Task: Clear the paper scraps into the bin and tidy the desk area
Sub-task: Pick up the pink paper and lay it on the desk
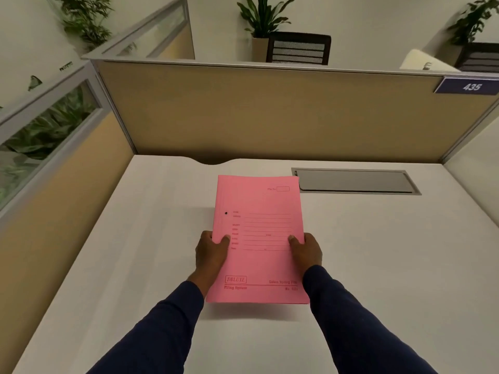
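Both hands grip a pink folder (258,238) over the middle of the white desk (378,252). The left hand (212,253) clamps its left edge, thumb on the cover, and the right hand (306,251) clamps the right edge the same way. The folder faces up, its printed form and the word "DELUXE" readable, its far end near a grey cable hatch (356,181) set in the desktop. Its near edge looks lifted a little, with a shadow under it. Dark blue sleeves (356,319) cover both arms. Tan partitions (270,112) wall the desk, one carrying a blue plate (468,86) reading 435. Beyond them stand a chair (298,48) and potted plants (263,17).
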